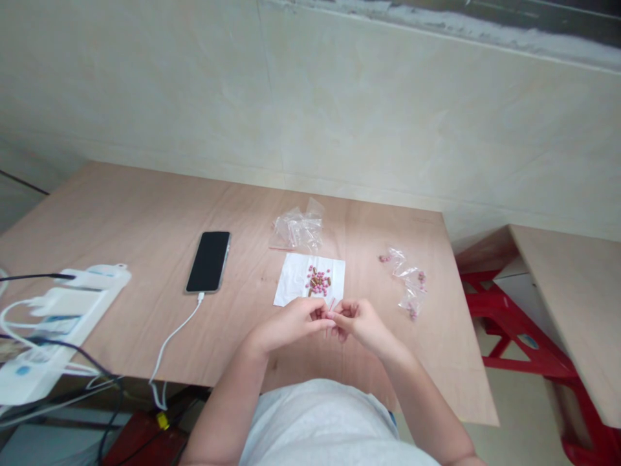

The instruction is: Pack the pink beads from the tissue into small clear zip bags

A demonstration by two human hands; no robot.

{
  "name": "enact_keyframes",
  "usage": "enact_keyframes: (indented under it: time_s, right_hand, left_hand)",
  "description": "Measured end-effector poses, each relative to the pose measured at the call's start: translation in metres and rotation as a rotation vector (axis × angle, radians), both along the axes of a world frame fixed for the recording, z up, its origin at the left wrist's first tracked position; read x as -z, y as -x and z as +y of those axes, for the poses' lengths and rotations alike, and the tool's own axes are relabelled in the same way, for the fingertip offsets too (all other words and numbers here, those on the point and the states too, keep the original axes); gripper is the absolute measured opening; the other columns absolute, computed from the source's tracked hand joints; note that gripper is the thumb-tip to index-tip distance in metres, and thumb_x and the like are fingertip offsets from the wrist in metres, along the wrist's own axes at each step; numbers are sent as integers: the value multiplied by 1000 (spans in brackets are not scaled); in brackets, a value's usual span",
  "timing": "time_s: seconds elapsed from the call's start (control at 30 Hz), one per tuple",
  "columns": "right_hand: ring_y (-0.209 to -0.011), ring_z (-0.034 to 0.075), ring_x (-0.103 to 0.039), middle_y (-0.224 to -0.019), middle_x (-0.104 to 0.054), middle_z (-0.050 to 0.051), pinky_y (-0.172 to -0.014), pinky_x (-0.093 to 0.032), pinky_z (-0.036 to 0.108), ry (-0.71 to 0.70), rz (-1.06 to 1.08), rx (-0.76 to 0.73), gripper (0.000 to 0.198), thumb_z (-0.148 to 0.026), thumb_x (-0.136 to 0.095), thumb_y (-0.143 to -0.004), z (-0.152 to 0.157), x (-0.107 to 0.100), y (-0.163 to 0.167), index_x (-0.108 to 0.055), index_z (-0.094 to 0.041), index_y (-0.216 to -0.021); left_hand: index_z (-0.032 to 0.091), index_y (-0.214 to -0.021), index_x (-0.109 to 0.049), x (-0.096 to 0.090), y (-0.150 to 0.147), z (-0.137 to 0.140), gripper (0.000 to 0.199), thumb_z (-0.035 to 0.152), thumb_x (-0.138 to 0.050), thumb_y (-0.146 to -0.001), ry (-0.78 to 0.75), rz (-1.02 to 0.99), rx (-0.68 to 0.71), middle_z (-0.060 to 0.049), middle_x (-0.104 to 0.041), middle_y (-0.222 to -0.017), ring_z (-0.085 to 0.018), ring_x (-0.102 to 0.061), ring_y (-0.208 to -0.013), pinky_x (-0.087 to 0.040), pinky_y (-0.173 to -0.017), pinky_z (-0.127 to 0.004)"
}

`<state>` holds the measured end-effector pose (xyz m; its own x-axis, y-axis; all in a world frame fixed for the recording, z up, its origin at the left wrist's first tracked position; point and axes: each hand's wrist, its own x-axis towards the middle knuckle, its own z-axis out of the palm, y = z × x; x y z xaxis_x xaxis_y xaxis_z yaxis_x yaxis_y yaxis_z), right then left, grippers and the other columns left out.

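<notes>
My left hand [301,317] and my right hand [358,321] meet at the near edge of a white paper sheet [287,285]. Between their closed fingertips they pinch a small clear zip bag [332,303] with a pinkish strip, mostly hidden by the fingers. Whether anything is inside it, I cannot tell. Just beyond the hands, a loose pile of pink round pills and brown capsules [319,281] lies on the paper. Behind the paper is a heap of clear zip bags [298,230]. Several small bags with pills inside [410,281] lie to the right.
A black phone [208,262] lies on the wooden table [140,213], with a white charging cable [173,334] running off the front edge. At far left stands a white power strip [104,294] with plugs and cables. Beyond the table's right edge is a red stool [519,336].
</notes>
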<state>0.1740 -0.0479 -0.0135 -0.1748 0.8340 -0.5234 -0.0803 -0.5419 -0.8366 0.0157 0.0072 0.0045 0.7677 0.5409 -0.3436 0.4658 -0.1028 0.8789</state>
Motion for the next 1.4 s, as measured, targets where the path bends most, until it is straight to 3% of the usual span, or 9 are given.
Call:
enact_keyframes:
  time_s: [0.33,0.53,0.67,0.73,0.87,0.97,1.07,1.23,1.4]
  right_hand:
    - [-38,7,-46,-48,-51,-2,-39,-37,19,-56,36,-172,30,-42,-58,-69,-1,-4,-6,-54,-13,-63]
    - [-32,6,-39,-44,-45,-6,-32,-32,18,-5,-147,-151,19,-33,-53,-70,-1,-10,-9,-48,-15,-62]
    - [-35,4,-35,-45,-39,-7,-34,-27,16,-100,-328,-79,12,-20,-48,-66,1,-14,1,-43,-17,-57]
    - [-40,4,-35,-47,-37,-7,-38,-26,16,-195,-389,-61,11,-16,-47,-63,2,-14,11,-41,-17,-54]
    - [-44,5,-34,-45,-35,-7,-42,-24,17,-278,-496,-27,15,-17,-46,-62,1,-15,22,-36,-17,-51]
    - [-44,7,-35,-44,-34,-6,-43,-23,19,-250,-700,-9,20,-19,-48,-62,1,-17,18,-34,-18,-48]
    - [-46,9,-40,-48,-44,-2,-46,-24,21,-186,-828,-108,13,-22,-49,-66,2,-16,13,-44,-17,-55]
    - [-55,14,-50,-64,-58,6,-49,-26,23,-102,-894,-248,22,-29,-47,-74,9,-7,13,-53,-14,-87]
    - [-53,12,-50,-61,-59,6,-47,-25,23,-109,-844,-215,10,-16,-47,-68,16,-1,10,-56,-14,-64]
  left_hand:
    - [11,-76,-56,6,5,-1,24,33,-47,-78,292,-108,-5,1,-56,-58,-9,-56,-54,-41,-50,-17]
    - [15,-63,-44,12,11,4,14,23,-44,-75,150,-69,-277,5,-48,-55,-8,-54,-50,-42,-50,-19]
    - [16,-63,-44,14,10,4,12,22,-42,-73,40,41,-155,5,-44,-53,-8,-48,-49,-38,-48,-19]
    - [15,-73,-49,14,5,2,6,19,-45,-71,-61,45,-142,3,-49,-61,-10,-48,-55,-40,-52,-20]
    - [18,-107,-45,17,-4,2,40,10,-43,-68,-66,32,-155,-5,-52,-96,-12,-53,-68,-46,-56,-24]
    - [19,-109,-46,21,-6,6,45,4,-36,-68,-147,53,-229,-7,-49,-108,-16,-55,-86,-48,-73,-30]
    - [19,-109,-48,22,-9,6,48,0,-35,-67,-288,23,-247,-6,-47,-117,-18,-44,-111,-35,-97,-34]
    - [18,-119,-43,20,-13,-2,52,2,-37,-71,-305,36,-175,-7,-35,-131,-20,-34,-122,-28,-103,-37]
    - [23,-117,-47,10,-4,-1,48,3,-37,-75,-273,4,-102,-4,-32,-134,-19,-31,-124,-25,-104,-35]
